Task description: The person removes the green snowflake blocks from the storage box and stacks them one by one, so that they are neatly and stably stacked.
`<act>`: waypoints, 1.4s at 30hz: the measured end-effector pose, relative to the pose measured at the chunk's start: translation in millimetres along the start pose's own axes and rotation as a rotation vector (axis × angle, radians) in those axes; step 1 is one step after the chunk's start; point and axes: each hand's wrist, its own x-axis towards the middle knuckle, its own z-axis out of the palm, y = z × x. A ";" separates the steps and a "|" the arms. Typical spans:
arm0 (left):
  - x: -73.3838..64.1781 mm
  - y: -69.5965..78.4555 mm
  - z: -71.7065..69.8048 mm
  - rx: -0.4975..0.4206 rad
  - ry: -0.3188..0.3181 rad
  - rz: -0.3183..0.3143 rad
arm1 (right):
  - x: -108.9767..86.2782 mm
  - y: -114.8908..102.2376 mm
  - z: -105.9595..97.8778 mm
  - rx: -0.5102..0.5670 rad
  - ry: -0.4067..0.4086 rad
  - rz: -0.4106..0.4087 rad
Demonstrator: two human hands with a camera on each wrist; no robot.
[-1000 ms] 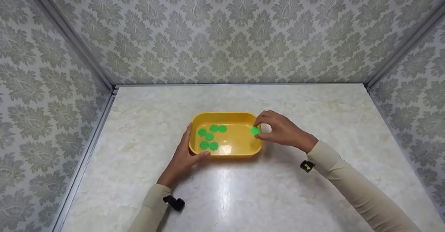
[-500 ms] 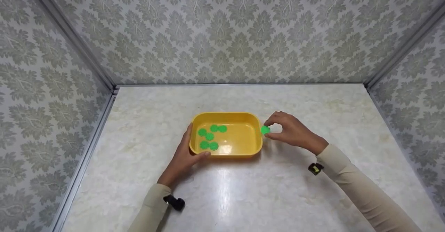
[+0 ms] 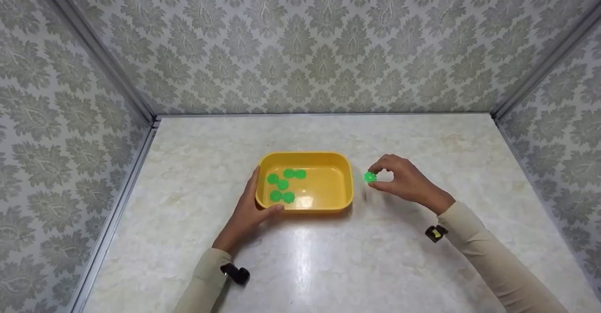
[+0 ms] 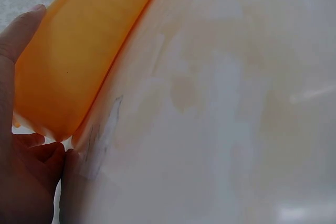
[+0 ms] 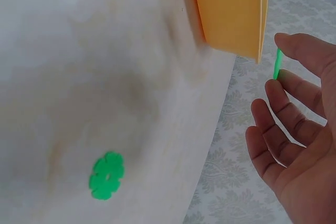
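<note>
My right hand [image 3: 407, 180] pinches a green flower-shaped plastic disc [image 3: 370, 177] between thumb and index finger, just right of the yellow plastic tub [image 3: 305, 209]. The right wrist view shows that disc [image 5: 277, 64] edge-on, apart from the tub wall [image 5: 231, 14]. My left hand [image 3: 246, 212] grips the tub's left end, its thumb at the near rim. In the left wrist view the thumb [image 4: 23, 32] lies along the tub's outside wall [image 4: 79, 51]. Several green discs [image 3: 282, 184] lie in the left half of the tub.
Another green flower disc [image 5: 107, 176] lies on the table in the right wrist view; the right hand and arm hide it in the head view. The pale marbled table [image 3: 300, 261] is enclosed by patterned wall panels [image 3: 300, 45] at the back and sides.
My right hand has moved right, carrying the green disc from over the tub's right rim to beyond it. The left hand, the tub and the discs inside stay put.
</note>
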 end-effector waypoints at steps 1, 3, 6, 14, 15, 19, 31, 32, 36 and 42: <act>0.0 -0.2 0.0 0.000 0.001 0.001 | -1.5 1.1 -0.1 0.004 0.002 0.002; 0.0 -0.5 -0.1 0.000 0.001 0.004 | -4.6 3.2 -0.3 0.006 0.001 0.009; -0.3 -0.9 -0.1 -0.005 -0.003 0.008 | -9.3 6.4 -1.2 0.015 0.003 0.023; -0.5 -0.3 -0.3 -0.012 0.001 0.011 | -23.1 20.3 -3.8 0.007 0.020 0.062; -0.5 -0.3 -0.2 -0.013 0.001 0.012 | -25.0 22.4 -4.0 0.002 0.023 0.069; -1.4 0.4 0.4 -0.019 -0.006 0.001 | -33.2 30.7 -4.5 -0.016 0.036 0.102; -3.1 0.2 0.1 -0.021 -0.006 -0.001 | -52.6 52.6 -6.1 -0.026 0.067 0.149; -2.9 0.2 0.1 -0.019 -0.006 0.001 | -53.8 54.7 -6.2 -0.030 0.071 0.157; -2.9 -0.6 0.4 -0.028 -0.005 0.009 | -59.1 61.5 -7.4 -0.036 0.086 0.184; -3.5 -1.7 0.8 -0.047 -0.004 0.007 | -68.1 71.7 -9.7 -0.043 0.103 0.216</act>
